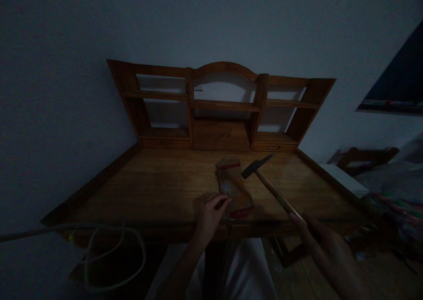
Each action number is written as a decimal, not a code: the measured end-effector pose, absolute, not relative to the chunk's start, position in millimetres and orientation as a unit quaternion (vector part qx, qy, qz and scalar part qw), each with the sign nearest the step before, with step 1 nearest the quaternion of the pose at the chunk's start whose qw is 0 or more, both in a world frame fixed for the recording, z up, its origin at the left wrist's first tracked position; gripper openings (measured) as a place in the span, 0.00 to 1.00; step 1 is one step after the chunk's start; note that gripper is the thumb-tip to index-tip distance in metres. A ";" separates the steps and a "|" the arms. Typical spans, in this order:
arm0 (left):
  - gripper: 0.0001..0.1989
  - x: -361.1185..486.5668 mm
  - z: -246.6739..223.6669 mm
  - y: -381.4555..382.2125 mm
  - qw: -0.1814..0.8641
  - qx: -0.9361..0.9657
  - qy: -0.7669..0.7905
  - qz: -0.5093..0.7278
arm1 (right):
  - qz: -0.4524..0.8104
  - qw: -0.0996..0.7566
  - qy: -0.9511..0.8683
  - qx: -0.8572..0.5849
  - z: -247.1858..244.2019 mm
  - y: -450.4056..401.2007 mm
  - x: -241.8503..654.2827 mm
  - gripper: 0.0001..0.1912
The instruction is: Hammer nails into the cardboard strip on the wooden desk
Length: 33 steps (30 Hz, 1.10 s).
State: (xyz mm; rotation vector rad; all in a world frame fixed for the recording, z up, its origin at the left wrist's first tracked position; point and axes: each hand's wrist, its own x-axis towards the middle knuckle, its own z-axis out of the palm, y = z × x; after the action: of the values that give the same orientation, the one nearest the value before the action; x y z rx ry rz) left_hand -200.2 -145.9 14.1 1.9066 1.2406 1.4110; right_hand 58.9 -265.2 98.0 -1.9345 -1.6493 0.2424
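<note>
My right hand (pixel 325 247) is closed round the wooden handle of a hammer (pixel 274 190). The dark metal head is raised up and left of the hand, over the right side of a brown and yellow speckled packet (pixel 243 196) with red bands at both ends. My left hand (pixel 213 207) reaches to the packet's left edge, thumb and forefinger pinched together. A thin dark nail (pixel 228 194) stands up at those fingertips; its lower part is hidden. The packet lies on the wooden desk (pixel 172 181) near the front edge.
A wooden shelf unit (pixel 224 105) with small drawers stands at the back of the desk against the wall. A pale cable (pixel 143 251) loops at the lower left. At the right are a wooden chair (pixel 368 152) and a white surface (pixel 343 179). The room is dim.
</note>
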 end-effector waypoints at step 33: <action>0.07 -199.9 13.5 -145.4 0.246 0.697 0.462 0.490 | -0.084 0.200 -0.696 -0.684 95.1 -294.8 47.3 0.23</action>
State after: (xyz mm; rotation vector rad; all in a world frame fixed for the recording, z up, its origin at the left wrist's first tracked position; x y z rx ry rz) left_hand -199.9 -145.4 13.5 1.9012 1.2611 1.3382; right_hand 47.3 -294.8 95.1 -1.9133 -1.9455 -0.2349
